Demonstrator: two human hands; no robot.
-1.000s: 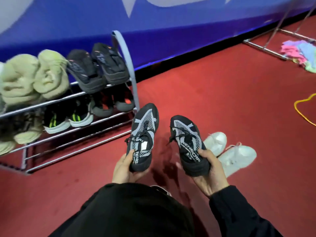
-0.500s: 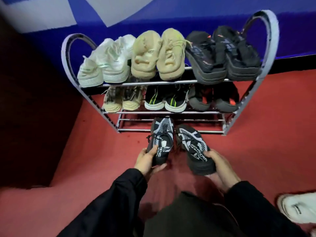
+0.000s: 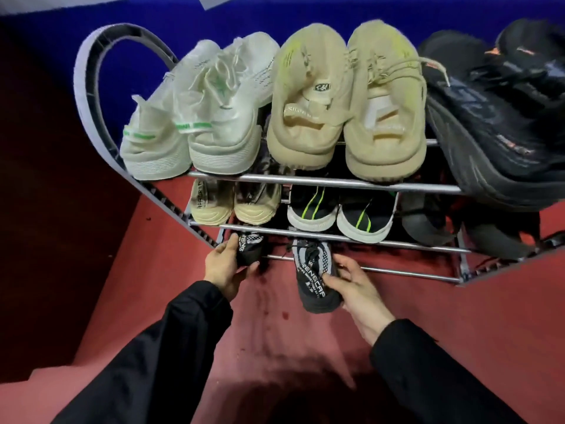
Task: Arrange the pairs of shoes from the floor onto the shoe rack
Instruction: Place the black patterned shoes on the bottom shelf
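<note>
Step in hand: seating the black-and-white knit pair on the shoe rack's (image 3: 336, 182) bottom tier. Your left hand (image 3: 223, 267) has fingers curled round the heel of the left sneaker (image 3: 249, 247), whose toe is already tucked under the middle rail. Your right hand (image 3: 356, 289) holds the right sneaker (image 3: 315, 276) at the heel, thumb across the printed collar, fingers down its side; the toe sits at the lowest front bar, the heel hanging out over the red floor (image 3: 275, 338).

Next move, as I judge it: push both toes-first across the lower rails until the soles bridge two bars, then let go. Rails are thin, smooth round metal tubes, so a soft mesh upper with a flexible sole could sag or slip between them. Keep the pair parallel, below the tan sneakers (image 3: 235, 206).
</note>
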